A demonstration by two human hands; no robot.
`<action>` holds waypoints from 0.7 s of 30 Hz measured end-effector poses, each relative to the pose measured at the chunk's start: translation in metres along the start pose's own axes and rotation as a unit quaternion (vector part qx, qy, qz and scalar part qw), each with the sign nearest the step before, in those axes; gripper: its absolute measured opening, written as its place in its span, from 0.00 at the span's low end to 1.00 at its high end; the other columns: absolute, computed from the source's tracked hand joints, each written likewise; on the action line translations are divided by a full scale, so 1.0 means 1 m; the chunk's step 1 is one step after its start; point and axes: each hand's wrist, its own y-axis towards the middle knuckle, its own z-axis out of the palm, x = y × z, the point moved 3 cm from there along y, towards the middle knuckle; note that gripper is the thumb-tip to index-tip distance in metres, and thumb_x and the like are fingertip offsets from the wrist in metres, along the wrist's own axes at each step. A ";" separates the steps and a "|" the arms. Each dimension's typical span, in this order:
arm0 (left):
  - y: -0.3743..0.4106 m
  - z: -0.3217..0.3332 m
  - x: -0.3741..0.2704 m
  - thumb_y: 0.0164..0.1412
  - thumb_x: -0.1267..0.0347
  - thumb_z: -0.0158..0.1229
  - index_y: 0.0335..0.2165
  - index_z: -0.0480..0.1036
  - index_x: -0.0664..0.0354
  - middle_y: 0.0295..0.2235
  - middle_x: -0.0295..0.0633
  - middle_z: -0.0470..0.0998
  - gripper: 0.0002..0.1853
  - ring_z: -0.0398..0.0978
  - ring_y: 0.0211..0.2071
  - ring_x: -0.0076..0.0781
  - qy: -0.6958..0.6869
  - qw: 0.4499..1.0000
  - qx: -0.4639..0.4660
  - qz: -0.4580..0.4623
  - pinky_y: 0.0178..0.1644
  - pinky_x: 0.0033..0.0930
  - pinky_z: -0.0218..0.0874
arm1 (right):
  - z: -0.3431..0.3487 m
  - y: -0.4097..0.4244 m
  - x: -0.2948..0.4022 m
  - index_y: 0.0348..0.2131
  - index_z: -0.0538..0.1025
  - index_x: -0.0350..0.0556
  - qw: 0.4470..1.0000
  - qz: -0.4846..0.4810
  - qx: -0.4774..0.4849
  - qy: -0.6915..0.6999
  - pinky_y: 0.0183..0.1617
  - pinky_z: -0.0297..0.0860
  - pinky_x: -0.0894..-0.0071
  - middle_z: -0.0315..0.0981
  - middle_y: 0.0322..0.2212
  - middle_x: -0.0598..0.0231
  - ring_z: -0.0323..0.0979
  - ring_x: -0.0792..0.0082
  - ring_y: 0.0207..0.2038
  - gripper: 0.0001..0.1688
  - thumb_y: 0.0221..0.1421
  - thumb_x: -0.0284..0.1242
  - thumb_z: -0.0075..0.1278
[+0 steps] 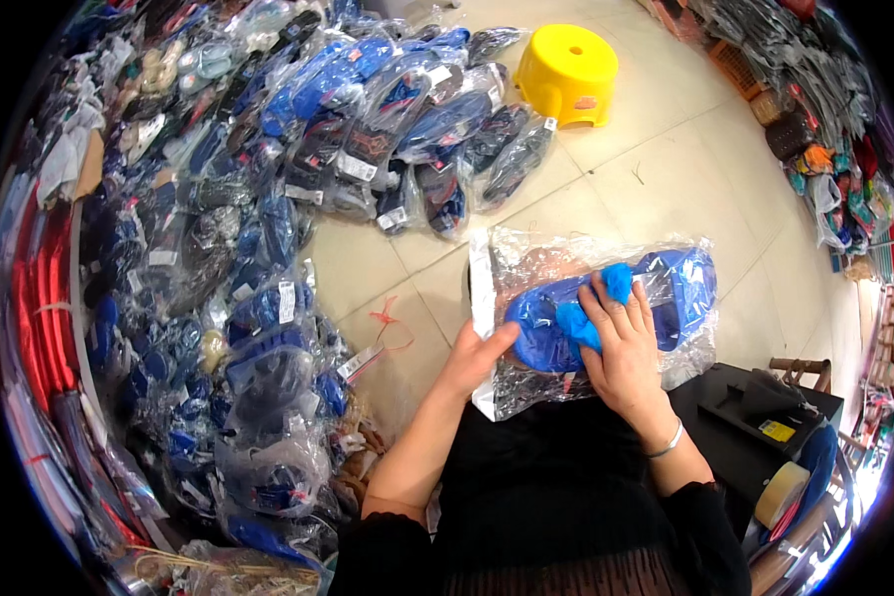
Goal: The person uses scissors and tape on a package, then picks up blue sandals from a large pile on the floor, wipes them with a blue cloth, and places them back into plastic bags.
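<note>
A clear plastic bag (536, 261) with a white edge strip lies across my lap. Blue slippers (540, 335) lie within the bag's outline, toes to the right. My left hand (484, 354) grips the bag by its white-edged side, thumb at the heel end of a slipper. Spread over the slippers is my right hand (622, 339), palm down, with bright blue wrapping (577, 324) at its fingers. Whether this wrapping covers fingertips or is loose material cannot be told. My right hand's fingertips are partly hidden by it.
Plastic-wrapped footwear (372, 141) is heaped ahead and to the left. A yellow plastic stool (570, 71) stands on the tiled floor ahead. At the right is a black table (685, 402) with a tape roll (782, 495) near it. More bagged goods (827, 89) line the far right.
</note>
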 end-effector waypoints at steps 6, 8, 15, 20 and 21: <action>0.012 0.010 0.015 0.64 0.67 0.50 0.50 0.65 0.67 0.43 0.38 0.73 0.19 0.71 0.41 0.23 -0.042 0.998 -0.035 0.031 0.46 0.28 0.63 | 0.021 -0.001 0.031 0.50 0.69 0.42 0.989 -0.121 0.061 0.055 0.65 0.48 0.50 0.67 0.48 0.56 0.56 0.52 0.60 0.36 0.39 0.32 0.59; 0.006 0.010 0.017 0.64 0.68 0.50 0.50 0.65 0.67 0.43 0.38 0.73 0.18 0.71 0.41 0.24 -0.012 0.998 -0.053 0.014 0.45 0.28 0.64 | 0.012 0.005 0.016 0.50 0.69 0.42 0.993 -0.095 0.053 0.034 0.65 0.47 0.50 0.67 0.48 0.57 0.58 0.53 0.59 0.36 0.40 0.32 0.59; -0.002 0.017 0.014 0.56 0.77 0.54 0.51 0.63 0.68 0.43 0.37 0.72 0.23 0.70 0.43 0.25 -0.033 0.999 -0.019 0.035 0.49 0.29 0.62 | -0.002 0.023 -0.028 0.49 0.69 0.36 0.999 0.029 -0.013 -0.019 0.63 0.52 0.52 0.68 0.47 0.51 0.64 0.52 0.52 0.30 0.45 0.29 0.53; -0.002 0.007 0.029 0.53 0.78 0.53 0.53 0.61 0.66 0.45 0.38 0.70 0.27 0.68 0.46 0.26 0.042 0.999 -0.017 0.026 0.50 0.30 0.61 | 0.029 0.019 0.024 0.47 0.72 0.45 0.992 -0.117 0.001 0.038 0.61 0.56 0.50 0.69 0.45 0.51 0.65 0.53 0.51 0.27 0.45 0.32 0.52; -0.004 0.008 0.028 0.54 0.75 0.55 0.55 0.58 0.66 0.49 0.41 0.68 0.29 0.67 0.49 0.30 0.059 0.998 -0.006 0.024 0.52 0.32 0.61 | 0.027 0.024 0.015 0.47 0.73 0.46 0.996 -0.083 0.008 0.033 0.61 0.55 0.49 0.69 0.45 0.52 0.66 0.54 0.51 0.26 0.46 0.33 0.52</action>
